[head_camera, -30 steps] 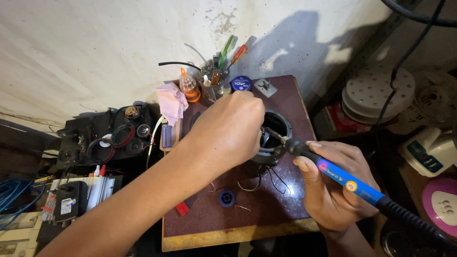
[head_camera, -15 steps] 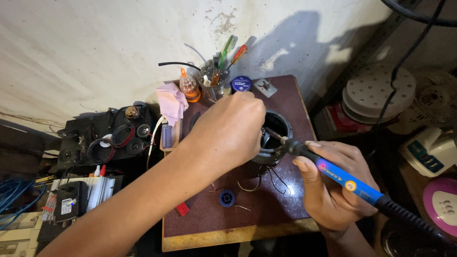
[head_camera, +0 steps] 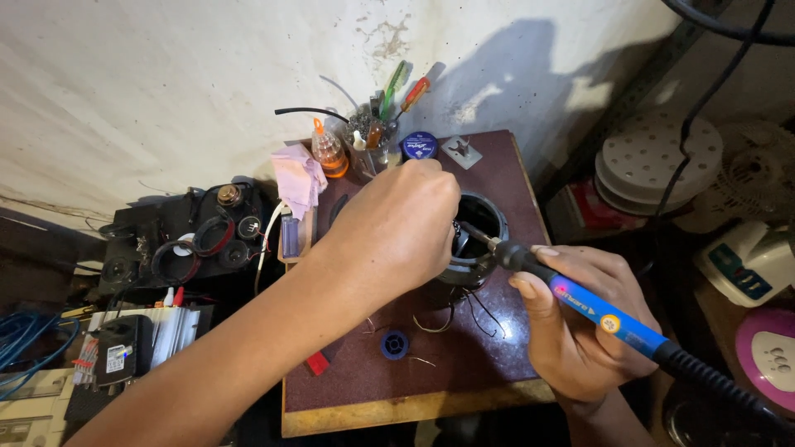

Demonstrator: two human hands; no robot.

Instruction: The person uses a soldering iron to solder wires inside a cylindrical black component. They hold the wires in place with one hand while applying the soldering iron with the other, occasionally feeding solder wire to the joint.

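Observation:
My right hand grips a blue soldering iron with a black cable, its tip pointing into a round black housing on the small dark-red table. My left hand reaches across and covers the housing's left side, fingers curled down at its rim; whatever they pinch is hidden. Thin wires trail from under the housing onto the table top.
A small blue solder spool and a red piece lie near the table's front. Behind stand an orange bottle, a tool cup, a blue tin. Black electronics sit left; white plastic items right.

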